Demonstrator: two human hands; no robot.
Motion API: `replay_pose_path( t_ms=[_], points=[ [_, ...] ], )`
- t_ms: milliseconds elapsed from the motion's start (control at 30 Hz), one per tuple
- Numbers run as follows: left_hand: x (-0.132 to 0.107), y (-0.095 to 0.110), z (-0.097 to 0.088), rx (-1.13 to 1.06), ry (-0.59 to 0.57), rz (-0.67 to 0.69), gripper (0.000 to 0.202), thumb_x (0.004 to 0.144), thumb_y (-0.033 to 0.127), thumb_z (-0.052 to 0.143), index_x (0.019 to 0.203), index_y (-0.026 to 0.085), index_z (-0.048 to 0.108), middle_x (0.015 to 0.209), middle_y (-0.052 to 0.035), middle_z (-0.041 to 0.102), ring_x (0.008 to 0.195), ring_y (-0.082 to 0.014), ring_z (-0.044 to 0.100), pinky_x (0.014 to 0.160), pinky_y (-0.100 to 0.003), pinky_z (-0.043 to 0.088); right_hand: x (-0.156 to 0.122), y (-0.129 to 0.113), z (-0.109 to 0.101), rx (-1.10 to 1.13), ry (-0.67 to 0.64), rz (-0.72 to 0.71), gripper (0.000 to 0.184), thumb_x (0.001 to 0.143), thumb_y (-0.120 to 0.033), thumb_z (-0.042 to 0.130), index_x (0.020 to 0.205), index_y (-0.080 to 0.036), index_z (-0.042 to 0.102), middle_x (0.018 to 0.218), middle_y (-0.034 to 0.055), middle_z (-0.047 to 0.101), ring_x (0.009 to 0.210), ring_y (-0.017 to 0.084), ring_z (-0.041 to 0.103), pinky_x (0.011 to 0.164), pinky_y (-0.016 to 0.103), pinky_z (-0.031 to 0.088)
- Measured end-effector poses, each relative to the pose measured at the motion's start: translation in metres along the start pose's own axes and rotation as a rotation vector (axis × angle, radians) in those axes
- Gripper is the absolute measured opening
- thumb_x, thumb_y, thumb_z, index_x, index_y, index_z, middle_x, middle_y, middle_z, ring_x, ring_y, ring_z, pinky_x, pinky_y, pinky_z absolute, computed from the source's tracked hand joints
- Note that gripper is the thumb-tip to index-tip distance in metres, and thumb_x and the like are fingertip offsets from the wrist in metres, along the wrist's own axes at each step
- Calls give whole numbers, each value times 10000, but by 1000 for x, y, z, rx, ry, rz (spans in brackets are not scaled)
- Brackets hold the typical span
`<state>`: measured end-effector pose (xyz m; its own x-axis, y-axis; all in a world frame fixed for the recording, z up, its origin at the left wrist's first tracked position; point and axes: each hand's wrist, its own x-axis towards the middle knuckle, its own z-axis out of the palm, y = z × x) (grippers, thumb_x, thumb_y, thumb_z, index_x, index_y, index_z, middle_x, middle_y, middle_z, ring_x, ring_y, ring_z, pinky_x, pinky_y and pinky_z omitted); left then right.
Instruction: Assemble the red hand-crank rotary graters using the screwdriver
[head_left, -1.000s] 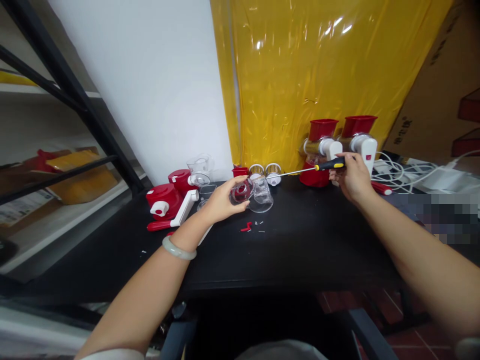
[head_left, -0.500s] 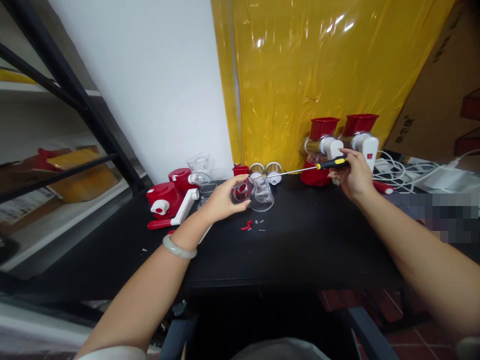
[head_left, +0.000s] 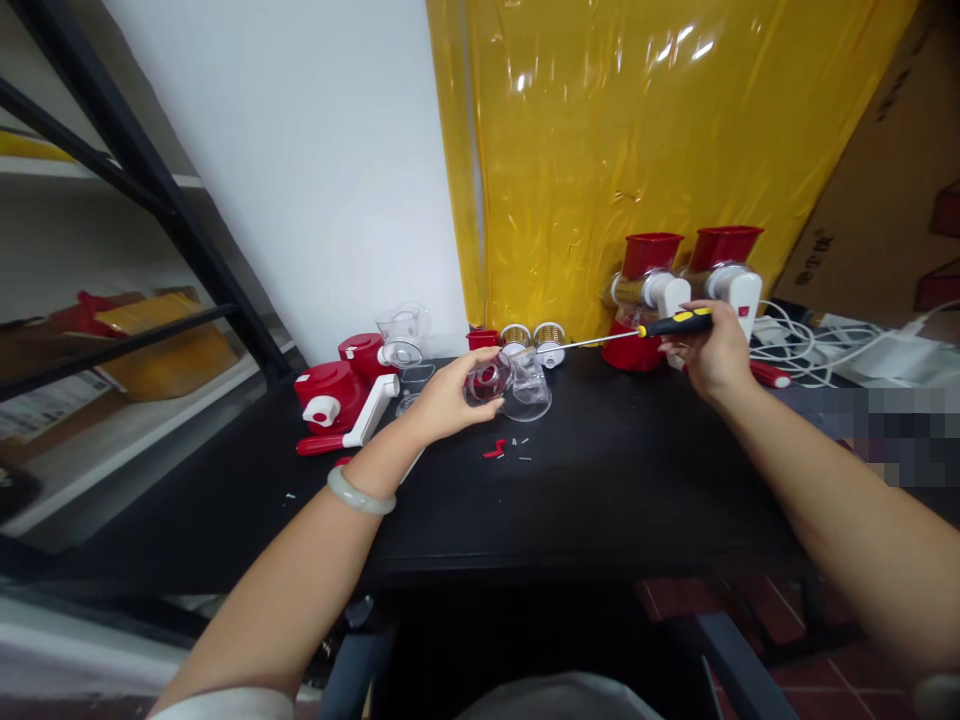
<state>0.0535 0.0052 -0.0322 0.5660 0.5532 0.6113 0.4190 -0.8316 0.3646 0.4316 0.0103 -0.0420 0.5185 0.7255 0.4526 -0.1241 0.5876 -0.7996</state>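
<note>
My left hand point(head_left: 459, 396) is closed round the end of a clear plastic grater housing point(head_left: 529, 388), which has a wide transparent base and looks tipped on its side. Through the clear ring at my fingers a dark red part shows. A long screwdriver point(head_left: 667, 325) with a black and yellow handle is gripped in my right hand point(head_left: 712, 355). Its thin shaft points left, and the tip reaches the housing's upper part; exact contact is too small to make out. Just in front lie a small red plastic piece point(head_left: 495, 449) and several tiny metal bits point(head_left: 523, 458).
Left stand red grater bodies point(head_left: 330, 395) with a white-and-red crank point(head_left: 367, 412). Behind are metal grating drums point(head_left: 550, 342) and a red cup point(head_left: 482, 340). Two red-and-white graters point(head_left: 649, 300) stand back right, near white cables point(head_left: 795, 350). A black shelf frame point(head_left: 150, 190) rises at left.
The view has shifted very slightly. My right hand and the screwdriver handle sit a touch farther right; my left hand keeps the same hold on the clear housing.
</note>
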Motion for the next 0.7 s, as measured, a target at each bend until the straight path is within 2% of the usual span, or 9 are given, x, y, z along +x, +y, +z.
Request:
replay_pose_path(
  t_ms=[133,267,400,533,633,700],
  points=[
    [0,1,0,1,-1,-11,620,766,284,697,1340,198,479,1369,-116,560,1265,-259,537,1107,-466,413,0,-3,-1,59,-28,46,278,734,-286,445,954,-196,588,687,1,610,492,151,628,348,208,422],
    [0,1,0,0,2,-14,613,765,279,696,1336,215,483,1371,-104,559,1265,-259,537,1108,-471,413,2,-2,-3,25,-25,4,260,734,-258,503,962,-185,605,665,0,607,477,144,609,366,217,451],
    [0,2,0,-2,2,-15,614,765,284,697,1338,228,482,1374,-97,556,1269,-267,534,1109,-480,410,1,-1,-2,17,-7,-31,190,783,-320,582,922,-192,601,643,-25,581,449,112,572,382,217,487],
    [0,3,0,3,-2,-19,612,765,281,697,1335,224,483,1370,-100,560,1266,-267,537,1105,-474,417,-1,-1,-2,-38,-23,-50,311,788,-468,659,914,-197,572,584,-50,546,359,69,474,312,160,402],
    [0,3,-1,3,-3,-18,609,765,280,698,1333,222,485,1371,-99,559,1267,-269,536,1106,-477,416,-1,-2,-3,-87,-13,-78,372,806,-552,614,869,-189,567,557,-43,535,354,70,466,308,158,393],
    [0,2,-1,2,-6,-14,611,769,284,695,1338,224,481,1375,-97,556,1271,-267,532,1110,-477,412,0,-4,-4,-58,-15,-61,345,847,-526,524,864,-186,578,588,-21,561,384,90,508,324,182,423]
  ],
)
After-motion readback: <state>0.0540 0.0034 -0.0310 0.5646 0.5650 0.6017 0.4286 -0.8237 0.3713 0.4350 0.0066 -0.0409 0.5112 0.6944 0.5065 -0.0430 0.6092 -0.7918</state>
